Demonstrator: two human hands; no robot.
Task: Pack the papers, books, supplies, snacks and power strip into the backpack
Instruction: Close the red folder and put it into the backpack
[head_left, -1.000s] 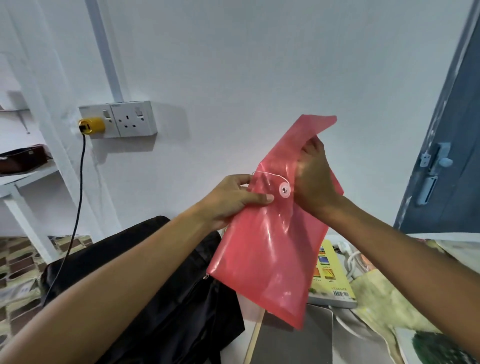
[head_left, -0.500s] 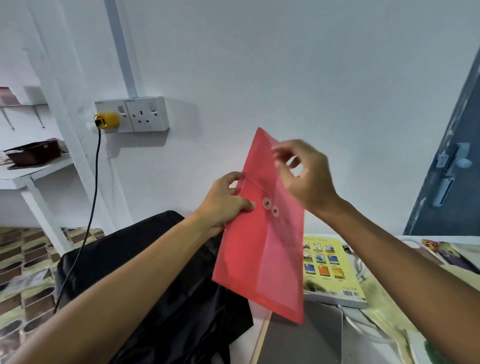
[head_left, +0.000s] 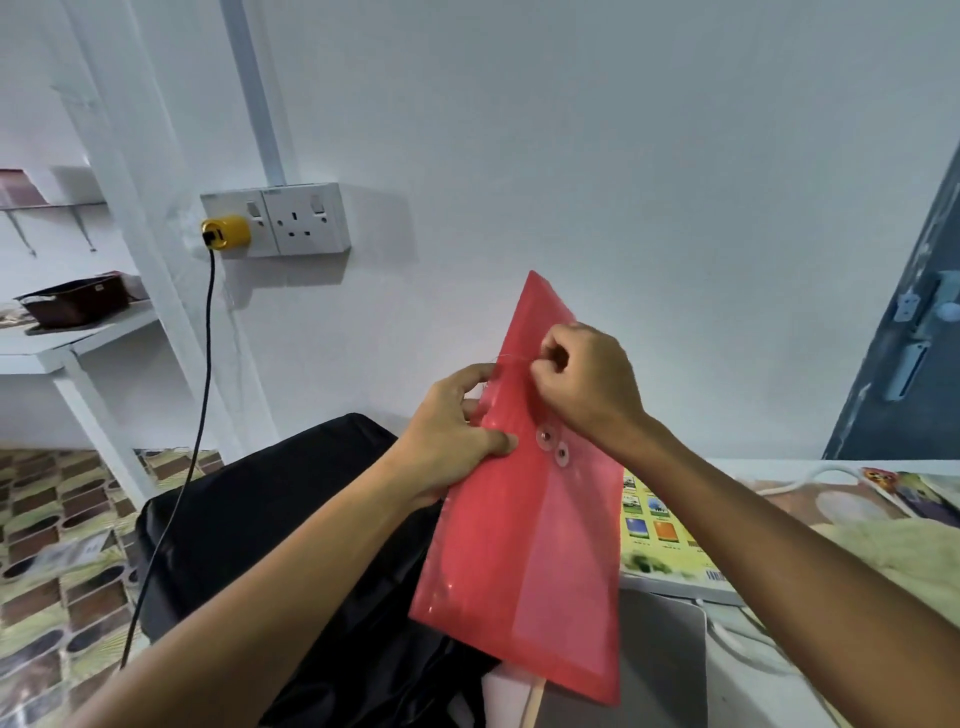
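A red translucent plastic envelope (head_left: 524, 525) with two button fasteners is held upright in front of me. My left hand (head_left: 452, 441) grips its left edge, thumb pressed beside the buttons. My right hand (head_left: 582, 384) pinches the thin closure string above the buttons, fingers curled. Below the left hand lies the black backpack (head_left: 270, 530). A yellow book (head_left: 660, 535) lies on the table behind the envelope. A white cable (head_left: 810, 475), perhaps the power strip's, shows at the right.
A grey flat item (head_left: 660, 660) lies on the table (head_left: 769, 691) under the envelope. A wall socket (head_left: 301, 218) holds a yellow plug (head_left: 223, 231) with a black cord hanging down. A white shelf (head_left: 62, 338) stands left, a blue door (head_left: 904, 353) right.
The envelope's flap has been folded down. My right hand has left the flap and now pinches the string above the buttons. My view has shifted to the left and down.
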